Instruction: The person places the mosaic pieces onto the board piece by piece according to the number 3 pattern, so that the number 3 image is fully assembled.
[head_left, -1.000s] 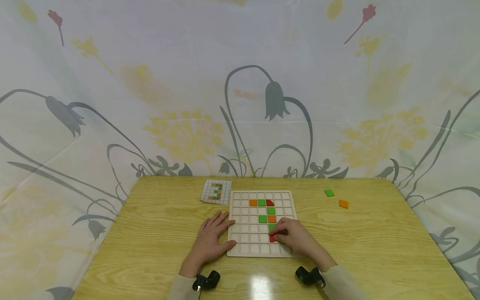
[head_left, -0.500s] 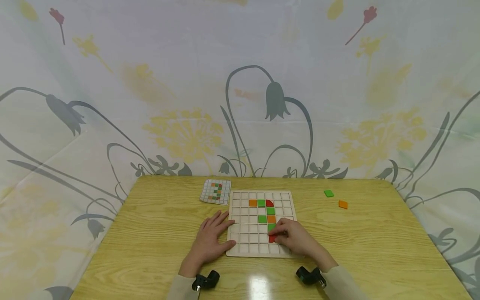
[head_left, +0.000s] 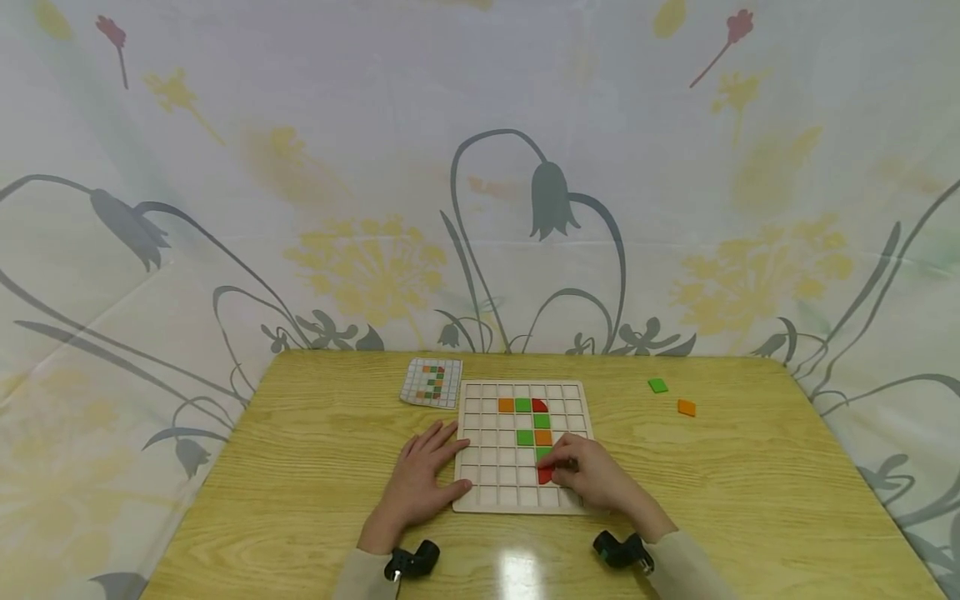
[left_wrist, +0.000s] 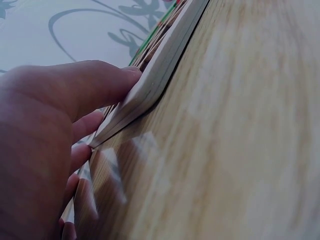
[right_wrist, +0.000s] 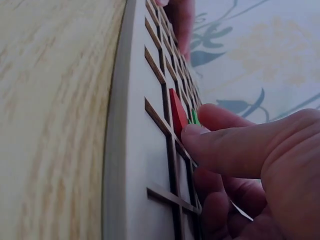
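A wooden grid board (head_left: pixel 487 497) lies on the table, its cells partly filled with orange, green and red tiles. My right hand (head_left: pixel 592 473) pinches a red tile (head_left: pixel 544 476) with a rounded corner at a cell in the lower right part of the board. In the right wrist view the thumb touches this red tile (right_wrist: pixel 177 112), which stands tilted above the grid. Just above it a green tile (head_left: pixel 543 453) is partly hidden by the index finger. My left hand (head_left: pixel 422 482) rests with spread, straight fingers at the board's left edge, thumb on its rim.
A printed card (head_left: pixel 409 390) with a coloured grid pattern lies behind the board on the left. One loose green tile (head_left: pixel 657 386) and one loose orange tile (head_left: pixel 687 408) lie at the back right of the table (head_left: pixel 300 467). A flowered cloth hangs behind.
The red tile has turned slightly under my right fingers, and its rounded corner shows more now. My left hand and the board stay in place.
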